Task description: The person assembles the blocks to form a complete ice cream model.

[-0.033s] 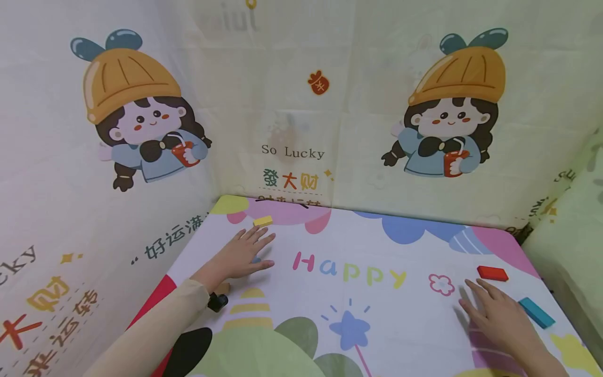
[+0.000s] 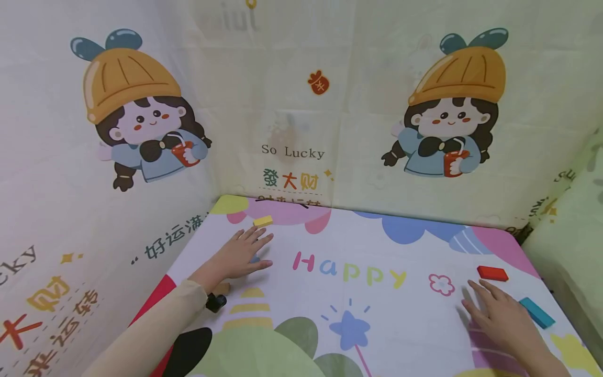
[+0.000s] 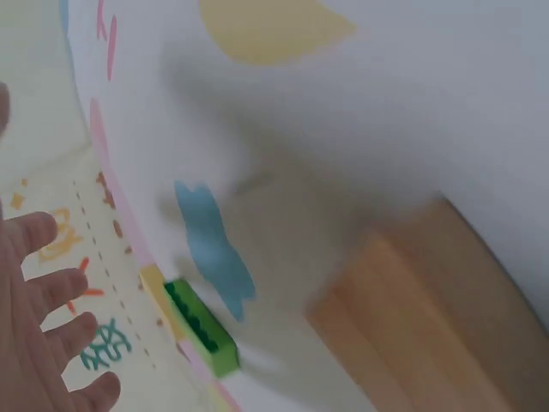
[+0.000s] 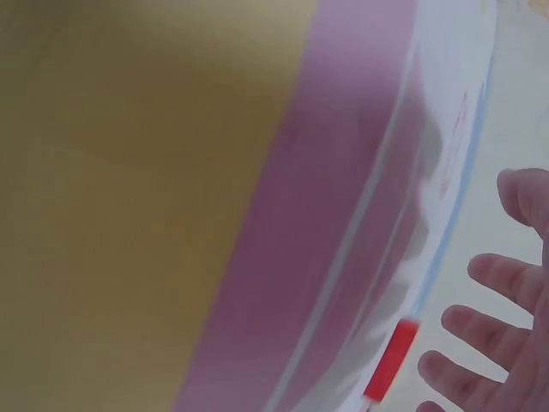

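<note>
With its fingers spread, my left hand (image 2: 237, 255) hovers over the left part of the table and holds nothing. A yellow block (image 2: 263, 221) lies just beyond its fingertips. Below the wrist, a wooden block (image 2: 222, 288) shows partly, and looms large and blurred in the left wrist view. That view also has a green block (image 3: 202, 330) with a toothed groove, which the hand hides from the head view. My right hand (image 2: 506, 319), fingers loosely extended, is over the right part with nothing in it. A red block (image 2: 492, 273) lies past its fingertips, and a teal block (image 2: 537, 313) beside it.
A white cloth with coloured prints and the word Happy covers the table (image 2: 414, 324). Cartoon-printed curtains (image 2: 358, 131) hang behind it and along both sides. A small black device (image 2: 216, 302) is at the left wrist.
My left hand has shifted very slightly left and toward me, my right hand very slightly to the right. The blocks stay where they were.
</note>
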Demonstrator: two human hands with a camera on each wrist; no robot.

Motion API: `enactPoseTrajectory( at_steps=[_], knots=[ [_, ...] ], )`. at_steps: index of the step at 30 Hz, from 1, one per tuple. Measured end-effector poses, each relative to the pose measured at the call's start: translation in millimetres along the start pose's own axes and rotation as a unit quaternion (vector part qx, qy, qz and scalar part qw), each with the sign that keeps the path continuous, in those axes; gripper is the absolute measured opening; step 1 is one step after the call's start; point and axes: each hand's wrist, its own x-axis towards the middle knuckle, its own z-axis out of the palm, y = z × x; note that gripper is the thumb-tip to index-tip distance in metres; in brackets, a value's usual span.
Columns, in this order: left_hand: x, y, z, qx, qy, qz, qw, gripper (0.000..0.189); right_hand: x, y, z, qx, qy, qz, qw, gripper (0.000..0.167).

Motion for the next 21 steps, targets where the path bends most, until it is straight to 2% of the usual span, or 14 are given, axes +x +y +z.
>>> enactPoseTrajectory(
  at_steps=[4,7,10,16,21],
  knots=[
    [-12.5,-10.3,-4.9,-0.001,0.004,-0.015,0.9999,0.08,-1.5,18,-2,0.01,-0.004,0.043,0.999,0.079],
    [-21.5,-19.9,-5.7,-0.005,0.005,-0.032,0.9995,0.071,-4.5,31,-4,0.022,0.018,0.079,0.9965,0.072],
    [-29.7,-30.1,-3.5,-0.008,-0.01,-0.055,0.9984,0.061,-8.2,44,-6,0.037,0.041,0.109,0.9926,0.062],
    [-44.7,-42.3,-2.3,-0.039,-0.046,-0.099,0.9932,0.039,-10.8,65,-10,0.061,0.009,0.185,0.9808,0.056],
    [-56.3,-48.1,-6.3,-0.102,-0.064,-0.129,0.9842,0.029,-8.6,81,-11,0.097,-0.029,0.223,0.9695,0.053]
  ],
)
